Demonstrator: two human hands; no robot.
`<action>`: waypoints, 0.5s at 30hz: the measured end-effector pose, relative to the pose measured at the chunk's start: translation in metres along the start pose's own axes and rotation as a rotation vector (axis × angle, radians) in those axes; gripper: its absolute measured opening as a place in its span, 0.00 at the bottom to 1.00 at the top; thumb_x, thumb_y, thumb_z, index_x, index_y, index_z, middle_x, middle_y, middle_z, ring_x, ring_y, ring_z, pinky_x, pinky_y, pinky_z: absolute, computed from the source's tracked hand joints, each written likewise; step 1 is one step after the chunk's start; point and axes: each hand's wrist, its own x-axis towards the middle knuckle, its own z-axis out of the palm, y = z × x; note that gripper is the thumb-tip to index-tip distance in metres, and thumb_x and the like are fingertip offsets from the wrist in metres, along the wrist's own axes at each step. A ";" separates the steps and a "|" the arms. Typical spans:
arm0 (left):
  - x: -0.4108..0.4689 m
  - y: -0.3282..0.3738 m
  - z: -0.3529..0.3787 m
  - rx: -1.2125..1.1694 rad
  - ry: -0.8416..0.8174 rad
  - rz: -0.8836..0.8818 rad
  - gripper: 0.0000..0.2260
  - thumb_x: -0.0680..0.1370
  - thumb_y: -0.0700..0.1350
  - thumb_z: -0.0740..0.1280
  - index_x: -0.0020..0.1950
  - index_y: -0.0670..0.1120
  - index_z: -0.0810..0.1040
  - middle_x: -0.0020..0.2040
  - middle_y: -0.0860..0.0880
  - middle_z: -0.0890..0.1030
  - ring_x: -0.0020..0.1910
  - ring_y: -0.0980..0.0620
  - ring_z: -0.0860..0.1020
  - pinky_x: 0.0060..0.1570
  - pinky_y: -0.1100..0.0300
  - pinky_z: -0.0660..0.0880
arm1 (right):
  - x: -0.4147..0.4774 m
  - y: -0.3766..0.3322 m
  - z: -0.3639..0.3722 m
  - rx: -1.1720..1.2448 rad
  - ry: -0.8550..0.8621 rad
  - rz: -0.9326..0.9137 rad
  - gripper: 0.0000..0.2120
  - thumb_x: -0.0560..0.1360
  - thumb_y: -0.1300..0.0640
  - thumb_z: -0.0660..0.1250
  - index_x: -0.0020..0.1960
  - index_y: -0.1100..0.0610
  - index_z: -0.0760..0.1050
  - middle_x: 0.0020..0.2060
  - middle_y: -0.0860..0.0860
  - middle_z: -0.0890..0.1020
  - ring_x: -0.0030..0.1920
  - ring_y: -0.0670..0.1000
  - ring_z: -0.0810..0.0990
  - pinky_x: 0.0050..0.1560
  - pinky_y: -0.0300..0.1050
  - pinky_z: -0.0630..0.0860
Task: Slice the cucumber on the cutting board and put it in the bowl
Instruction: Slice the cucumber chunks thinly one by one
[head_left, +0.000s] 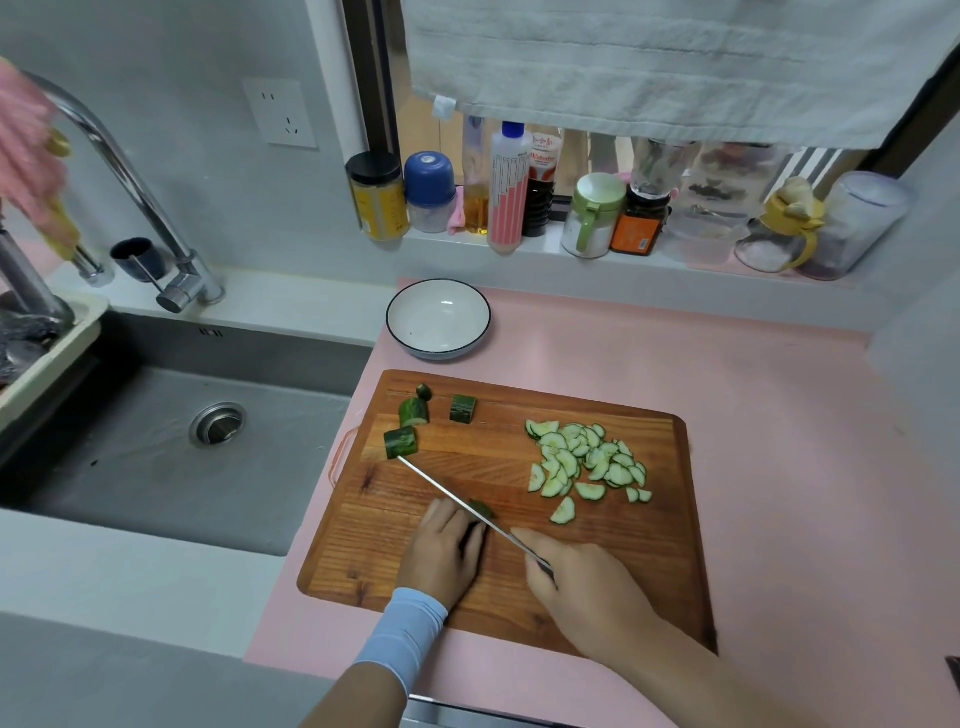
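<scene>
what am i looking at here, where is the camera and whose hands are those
There is no machine here: one camera sits on a person's head and looks down at their hands. On the pink counter lies a wooden cutting board, with cucumber slices piled on its right and a few uncut chunks at its far left. The left hand holds a cucumber piece down; the right hand grips a knife with its blade against it. The white bowl behind the board is empty.

Views: 1, head-worn, wide-angle.
Facing: forward and down, over the pink surface.
Nearness: close above the cutting board, centre frame.
Edges: sink left, window ledge top.
</scene>
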 end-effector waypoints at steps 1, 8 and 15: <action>0.000 0.000 0.000 -0.006 0.005 0.001 0.06 0.77 0.42 0.67 0.51 0.42 0.82 0.49 0.47 0.81 0.49 0.46 0.78 0.57 0.60 0.73 | -0.004 0.001 -0.002 -0.003 -0.003 -0.005 0.19 0.84 0.48 0.57 0.75 0.40 0.70 0.42 0.46 0.86 0.42 0.48 0.83 0.47 0.46 0.79; -0.001 0.000 0.000 0.021 0.007 0.001 0.07 0.78 0.43 0.66 0.49 0.42 0.82 0.47 0.47 0.80 0.47 0.46 0.78 0.55 0.61 0.73 | -0.019 0.016 -0.007 -0.011 -0.029 -0.006 0.18 0.83 0.48 0.56 0.71 0.38 0.71 0.34 0.42 0.81 0.37 0.47 0.80 0.41 0.43 0.78; -0.001 -0.001 0.001 0.016 0.010 -0.009 0.03 0.76 0.40 0.70 0.48 0.43 0.82 0.46 0.49 0.79 0.46 0.49 0.77 0.55 0.65 0.71 | -0.006 0.015 -0.010 0.076 -0.067 -0.036 0.16 0.83 0.52 0.57 0.66 0.39 0.76 0.33 0.41 0.80 0.34 0.44 0.79 0.36 0.37 0.75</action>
